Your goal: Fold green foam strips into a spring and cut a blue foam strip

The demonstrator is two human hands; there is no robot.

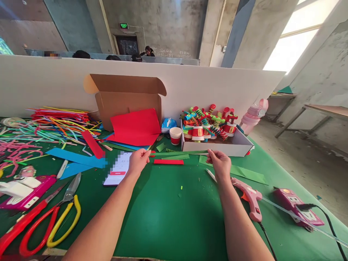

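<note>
So from where I'm standing, going by the head cam, there's a skinny green strip (190, 152) strung straight between this person's two hands. The left hand (139, 160) has its fingers pinched together on one end, thumb against the index, with a bit of red showing right at the tips. The right hand (219, 162) is pinched on the other end the same way, so the strip sits right between both sets of fingers. Can't really tell how high it's held off the green counter (174, 217).

Both arms reach forward and lean in toward each other, wrists bent slightly inward, hands about level.

Just nearer than the strip, between the fingers, lie a shorter green piece (176, 157) and a red strip (168, 162). A phone (117, 169) is right beside the left fingers. Near the right ones there's a white pen (211, 175), plus a wider green strip (248, 174) and a pink glue gun (254, 203) off to their right. Beyond the fingers: paper cups (175, 136) and a white box (217, 148) crammed with colourful cup figures (208, 125).
</note>
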